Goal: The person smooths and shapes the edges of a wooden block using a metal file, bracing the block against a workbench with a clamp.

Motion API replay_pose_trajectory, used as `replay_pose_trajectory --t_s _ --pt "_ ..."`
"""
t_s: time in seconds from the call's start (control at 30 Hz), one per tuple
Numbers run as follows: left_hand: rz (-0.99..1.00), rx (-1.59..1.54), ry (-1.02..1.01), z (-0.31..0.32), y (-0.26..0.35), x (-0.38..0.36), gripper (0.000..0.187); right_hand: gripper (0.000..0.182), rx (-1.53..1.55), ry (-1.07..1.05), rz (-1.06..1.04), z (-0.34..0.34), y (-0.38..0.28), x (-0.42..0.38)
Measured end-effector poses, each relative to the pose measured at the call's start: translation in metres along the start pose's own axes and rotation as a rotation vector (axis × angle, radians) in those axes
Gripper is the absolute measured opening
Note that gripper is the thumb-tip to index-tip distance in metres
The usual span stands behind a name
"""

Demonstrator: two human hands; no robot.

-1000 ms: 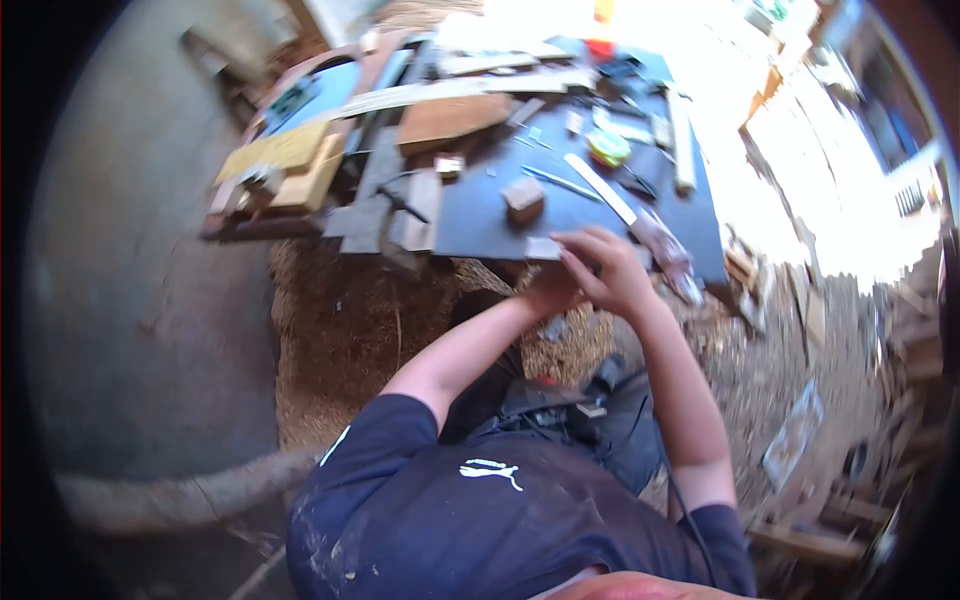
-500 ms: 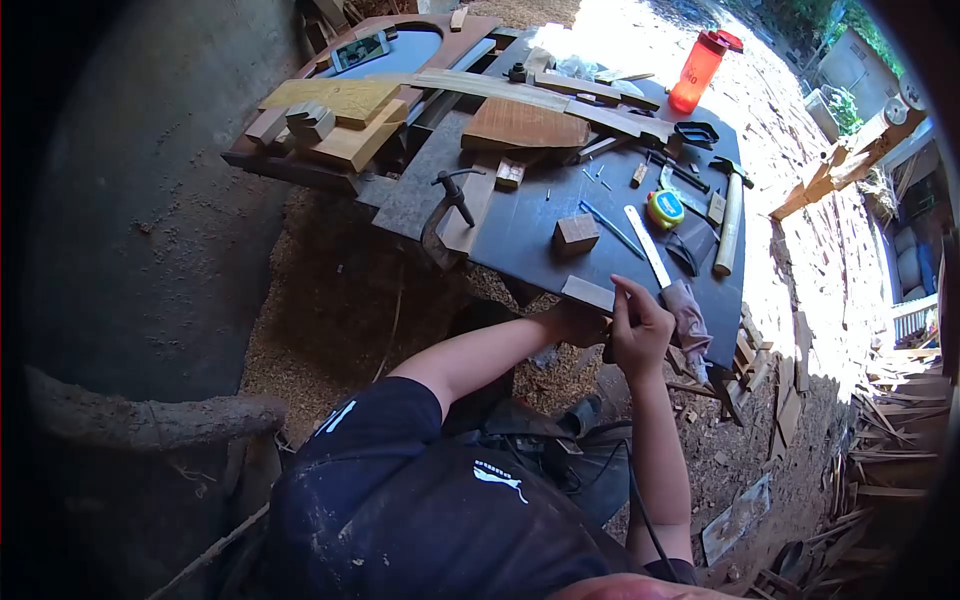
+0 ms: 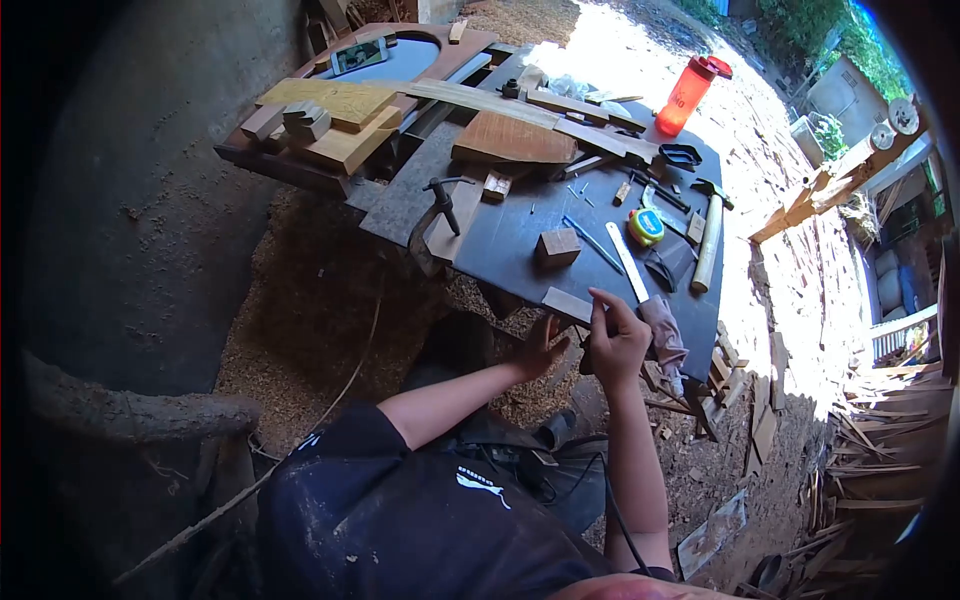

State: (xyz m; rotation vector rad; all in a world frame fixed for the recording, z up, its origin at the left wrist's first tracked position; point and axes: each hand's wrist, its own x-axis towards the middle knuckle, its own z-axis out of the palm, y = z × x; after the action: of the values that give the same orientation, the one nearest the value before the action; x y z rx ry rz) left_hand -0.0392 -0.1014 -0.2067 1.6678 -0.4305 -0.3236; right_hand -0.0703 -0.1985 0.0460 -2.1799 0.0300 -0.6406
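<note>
My right hand (image 3: 617, 343) is closed on one end of a small flat wooden piece (image 3: 567, 304) at the table's near edge, thumb and fingers pinching it. Just below and to the left of that piece, my left hand (image 3: 540, 350) is open, fingers apart, holding nothing. A dark wooden cube (image 3: 557, 248) sits on the table beyond the piece. Close to my right hand lies a saw blade or metal strip (image 3: 627, 262) with a cloth-wrapped handle (image 3: 664, 333). A blue pen (image 3: 594, 243) rests between the cube and the blade.
A tape measure (image 3: 646, 227), a hammer (image 3: 709, 236) and a red bottle (image 3: 686, 97) are on the table's right side. A clamp (image 3: 441, 212) grips the left edge. Boards (image 3: 513, 138) and a phone (image 3: 360, 57) lie farther back. A wall (image 3: 150, 200) stands at left.
My left hand has come off the wooden piece, moving left and down, and its fingers have opened. My right hand still holds the piece. The whole view has shifted slightly.
</note>
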Motion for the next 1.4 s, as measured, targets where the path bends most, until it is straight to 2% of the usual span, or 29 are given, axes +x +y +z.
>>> replay_pose_trajectory --t_s 0.1,0.2,0.3,0.4,0.53,0.6,0.7,0.77,0.83,0.87,0.93,0.97,1.07,1.1,1.17,1.23,1.3,1.37,1.4 --pt "-0.682 -1.297 -0.077 -0.008 0.034 -0.009 0.068 0.015 0.039 0.007 0.009 0.001 -0.002 0.0" --pt "-0.427 -1.329 -0.274 -0.001 0.067 0.008 0.056 0.015 0.014 -0.006 -0.012 0.001 -0.002 0.0" --pt "-0.233 -1.27 -0.376 0.002 0.09 0.024 0.054 0.016 0.057 -0.004 -0.028 0.001 -0.002 0.0" --pt "-0.36 -1.42 -0.396 -0.004 0.123 0.011 0.053 0.016 0.04 -0.043 0.002 -0.003 0.0 0.0" --pt "-0.483 -1.467 -0.34 0.007 0.1 0.0 0.049 0.016 0.028 -0.068 0.031 -0.006 0.003 0.001" --pt "-0.466 -1.441 -0.37 0.017 0.08 0.007 0.048 0.015 0.064 -0.06 0.026 -0.003 0.001 0.0" --pt "-0.419 -1.471 -0.517 0.027 0.065 0.014 0.041 0.015 0.086 -0.061 0.018 -0.002 0.0 0.0" --pt "-0.129 -0.954 -0.421 0.026 0.066 0.015 0.035 0.015 0.065 -0.066 0.004 -0.004 0.004 0.0" --pt "0.14 -0.597 -0.289 0.025 0.075 0.013 0.032 0.018 0.024 -0.08 -0.013 -0.005 0.011 -0.004" --pt "0.269 -0.497 -0.207 0.026 0.079 0.014 0.036 0.018 0.029 -0.098 0.0 -0.006 0.012 -0.005" --pt "0.118 -0.729 -0.231 0.027 0.075 0.018 0.042 0.019 0.046 -0.135 0.021 -0.009 0.011 -0.003" --pt "-0.179 -1.054 -0.334 0.026 0.073 0.019 0.041 0.018 0.049 -0.156 0.046 -0.011 0.01 -0.003" --pt "-0.125 -0.895 -0.317 0.021 0.075 0.019 0.03 0.013 0.069 -0.146 -0.03 -0.01 0.008 -0.001" --pt "0.254 -0.43 -0.25 0.004 0.09 0.018 0.03 0.019 0.055 -0.156 0.04 -0.011 0.008 -0.002" --pt "0.342 -0.171 -0.288 -0.003 0.087 0.017 0.04 0.019 0.072 -0.156 0.06 -0.009 0.009 -0.002" --pt "-0.156 -0.625 -0.484 0.005 0.062 0.024 0.044 0.018 0.066 -0.176 0.06 -0.009 0.009 -0.001" --pt "-0.599 -1.085 -0.538 0.009 0.056 0.034 0.051 0.016 0.038 -0.21 0.048 -0.011 0.008 0.0" --pt "-0.452 -1.027 -0.541 0.006 0.05 0.042 0.034 0.014 0.016 -0.215 0.021 -0.011 0.008 0.001" --pt "-0.119 -0.724 -0.519 0.003 0.048 0.044 0.016 0.013 0.005 -0.216 0.009 -0.011 0.008 0.001"
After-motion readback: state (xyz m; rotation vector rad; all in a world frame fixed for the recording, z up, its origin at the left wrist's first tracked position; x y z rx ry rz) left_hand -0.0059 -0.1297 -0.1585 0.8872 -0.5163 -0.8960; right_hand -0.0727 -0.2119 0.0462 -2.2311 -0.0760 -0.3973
